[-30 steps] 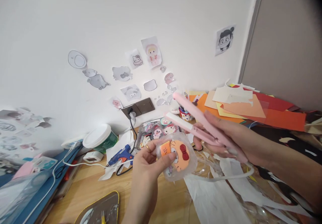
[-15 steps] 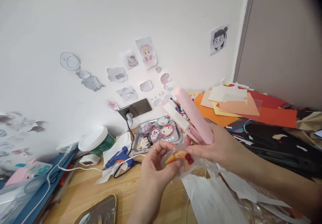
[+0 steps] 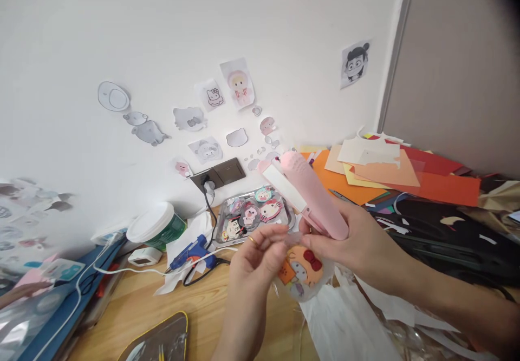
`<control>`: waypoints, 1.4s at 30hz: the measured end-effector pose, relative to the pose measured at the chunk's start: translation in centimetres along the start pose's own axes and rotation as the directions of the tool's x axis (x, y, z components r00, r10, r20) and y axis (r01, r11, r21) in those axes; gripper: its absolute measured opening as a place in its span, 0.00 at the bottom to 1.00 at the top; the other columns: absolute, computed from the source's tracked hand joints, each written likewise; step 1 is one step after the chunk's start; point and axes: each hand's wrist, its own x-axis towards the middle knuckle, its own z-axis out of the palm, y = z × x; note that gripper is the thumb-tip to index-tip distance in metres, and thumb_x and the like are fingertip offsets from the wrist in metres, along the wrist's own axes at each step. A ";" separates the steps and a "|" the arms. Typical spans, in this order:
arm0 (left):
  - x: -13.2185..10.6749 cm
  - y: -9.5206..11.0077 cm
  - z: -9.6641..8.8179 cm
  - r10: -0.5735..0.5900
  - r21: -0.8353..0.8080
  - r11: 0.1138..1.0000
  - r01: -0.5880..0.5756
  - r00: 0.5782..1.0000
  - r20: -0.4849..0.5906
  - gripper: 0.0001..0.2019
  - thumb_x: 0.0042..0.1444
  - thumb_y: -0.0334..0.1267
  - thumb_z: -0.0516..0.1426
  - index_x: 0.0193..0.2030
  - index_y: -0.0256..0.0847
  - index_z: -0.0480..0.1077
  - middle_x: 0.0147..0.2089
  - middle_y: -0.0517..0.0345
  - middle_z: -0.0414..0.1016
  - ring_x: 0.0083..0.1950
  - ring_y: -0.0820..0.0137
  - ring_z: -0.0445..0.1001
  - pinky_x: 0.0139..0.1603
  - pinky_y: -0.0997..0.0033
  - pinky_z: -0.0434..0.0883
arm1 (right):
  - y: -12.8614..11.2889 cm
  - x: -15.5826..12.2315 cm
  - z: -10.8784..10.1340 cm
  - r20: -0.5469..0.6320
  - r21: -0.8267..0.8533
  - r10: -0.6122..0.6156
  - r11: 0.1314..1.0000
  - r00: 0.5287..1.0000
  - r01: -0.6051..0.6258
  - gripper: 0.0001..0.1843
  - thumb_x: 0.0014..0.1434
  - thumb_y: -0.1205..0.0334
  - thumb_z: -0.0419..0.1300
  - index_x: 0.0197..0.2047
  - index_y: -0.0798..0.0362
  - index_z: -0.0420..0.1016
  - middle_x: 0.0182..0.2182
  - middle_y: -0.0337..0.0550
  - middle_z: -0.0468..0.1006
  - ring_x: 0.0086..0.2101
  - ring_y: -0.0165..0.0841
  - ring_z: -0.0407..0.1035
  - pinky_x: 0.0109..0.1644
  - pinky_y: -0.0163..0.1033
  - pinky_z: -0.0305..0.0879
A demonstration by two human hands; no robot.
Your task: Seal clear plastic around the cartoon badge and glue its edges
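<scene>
My right hand [image 3: 343, 234] grips a pink mini hair straightener [image 3: 319, 201] by its hinge end, its white plates slightly apart and pointing up and left. Below it hangs a small clear plastic bag [image 3: 325, 274]. Inside the bag is a flat orange cartoon cat figure [image 3: 303, 266] with a dark red bow. Thumb and fingers of my left hand [image 3: 254, 263], with a ring on one finger, are closed on the bag's upper left edge. My right thumb and fingertips also touch the bag's top. The bag is outside the plates.
Behind my hands sits a metal tray [image 3: 221, 236] with several cartoon figures. Left of it are a blue glue gun [image 3: 195, 251] with cords and a white-lidded tub [image 3: 152, 224]. Coloured sheets [image 3: 439, 182] lie right. Another person's hand [image 3: 28, 291] shows at left.
The bag has swung down below my fingers, its figure now facing me. My left fingers have shifted to its top edge. The straightener has tilted slightly. Another person's hand has appeared at left.
</scene>
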 end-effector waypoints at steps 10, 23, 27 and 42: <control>0.0 0.3 -0.3 -0.039 -0.043 0.998 0.037 0.998 -0.050 0.14 0.35 0.33 0.67 0.30 0.36 0.70 0.24 0.60 0.75 0.24 0.77 0.70 0.25 0.81 0.67 | -0.2 0.6 -1.3 0.022 0.062 -0.032 0.998 0.999 0.031 0.09 0.54 0.55 0.57 0.32 0.52 0.69 0.18 0.31 0.59 0.17 0.23 0.54 0.18 0.32 0.49; -0.2 0.0 0.1 -0.042 -0.025 0.999 0.041 0.999 -0.021 0.12 0.38 0.32 0.66 0.30 0.36 0.69 0.25 0.56 0.78 0.26 0.74 0.74 0.29 0.79 0.67 | -0.4 -0.3 -0.3 0.042 0.075 -0.066 0.995 0.997 0.063 0.06 0.52 0.68 0.58 0.31 0.50 0.63 0.24 0.33 0.69 0.27 0.29 0.69 0.30 0.34 0.65; -0.2 0.3 0.1 -0.013 -0.049 0.999 0.011 0.999 -0.041 0.10 0.38 0.30 0.66 0.29 0.37 0.71 0.24 0.57 0.79 0.26 0.74 0.74 0.30 0.78 0.69 | -0.5 -0.2 -0.7 0.081 0.006 -0.056 0.998 0.995 0.056 0.16 0.47 0.66 0.64 0.39 0.48 0.65 0.23 0.32 0.66 0.25 0.29 0.65 0.26 0.34 0.60; -0.3 -0.2 0.4 0.000 0.110 0.994 -0.001 1.000 0.011 0.07 0.40 0.33 0.65 0.29 0.35 0.75 0.24 0.57 0.77 0.27 0.74 0.72 0.30 0.78 0.69 | 0.8 0.6 -1.0 0.024 -0.136 -0.179 0.974 0.984 0.181 0.09 0.53 0.61 0.60 0.37 0.51 0.65 0.29 0.36 0.68 0.28 0.29 0.62 0.30 0.34 0.59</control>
